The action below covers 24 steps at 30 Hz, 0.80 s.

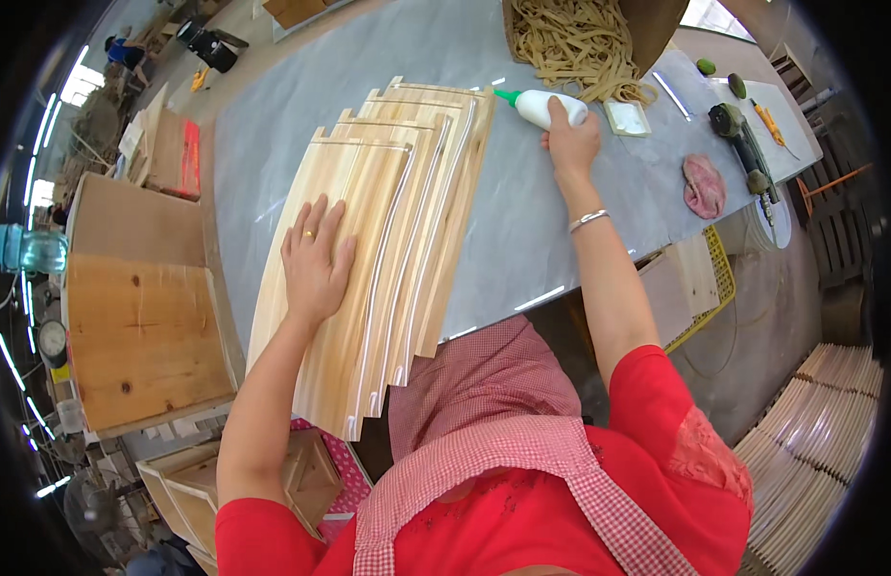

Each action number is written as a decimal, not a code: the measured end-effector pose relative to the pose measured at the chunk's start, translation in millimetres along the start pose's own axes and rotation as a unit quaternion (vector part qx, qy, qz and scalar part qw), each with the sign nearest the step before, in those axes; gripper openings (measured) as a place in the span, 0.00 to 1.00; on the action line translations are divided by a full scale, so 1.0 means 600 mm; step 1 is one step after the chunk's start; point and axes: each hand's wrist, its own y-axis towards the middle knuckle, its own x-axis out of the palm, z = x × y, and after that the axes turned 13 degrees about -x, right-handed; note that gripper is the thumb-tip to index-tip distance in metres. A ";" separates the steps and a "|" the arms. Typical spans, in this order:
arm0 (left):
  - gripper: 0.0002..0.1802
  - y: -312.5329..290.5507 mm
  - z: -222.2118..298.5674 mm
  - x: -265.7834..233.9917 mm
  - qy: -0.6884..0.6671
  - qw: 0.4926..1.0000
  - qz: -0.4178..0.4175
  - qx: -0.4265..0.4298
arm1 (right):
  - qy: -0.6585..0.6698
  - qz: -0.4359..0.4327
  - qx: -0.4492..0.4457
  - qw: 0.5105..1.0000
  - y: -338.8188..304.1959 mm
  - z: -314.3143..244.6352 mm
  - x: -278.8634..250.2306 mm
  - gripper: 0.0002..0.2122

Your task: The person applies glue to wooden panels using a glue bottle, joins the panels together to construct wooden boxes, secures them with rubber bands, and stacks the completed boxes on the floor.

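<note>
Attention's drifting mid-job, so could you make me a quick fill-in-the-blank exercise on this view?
1. The right hand holds a white bottle with a ____ tip.
2. The left hand rests on overlapping boards made of ____.
3. The crumpled cloth is ____.

Missing words: green; wood; pink.

To your right, a crumpled pink cloth (pixel 704 186) lies near a dark elongated power tool (pixel 746 149); ahead, tangled tan strips (pixel 575 46) lie in a brown open box (pixel 659 29).

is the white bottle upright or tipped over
Tipped: in the right hand, the white bottle shows its long side, green nozzle pointing toward the boards.
</note>
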 end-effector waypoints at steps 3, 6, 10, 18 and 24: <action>0.28 0.001 0.002 -0.001 0.002 1.000 -0.003 -0.002 | -0.064 0.020 -0.058 0.996 0.018 0.031 0.021 0.27; 0.28 0.001 0.002 -0.001 0.004 1.000 0.000 0.001 | -0.072 0.024 -0.060 0.995 0.024 0.044 0.030 0.27; 0.28 0.002 0.000 0.000 0.001 1.000 0.009 0.009 | -0.063 0.017 -0.044 0.997 0.020 0.030 0.022 0.30; 0.28 0.002 -0.013 0.011 0.010 0.999 0.025 0.017 | -0.119 -0.060 -0.034 0.991 -0.071 0.006 -0.054 0.28; 0.27 0.000 -0.020 0.018 0.002 0.999 0.036 0.025 | -0.078 -0.121 -0.061 0.988 -0.211 -0.033 -0.135 0.24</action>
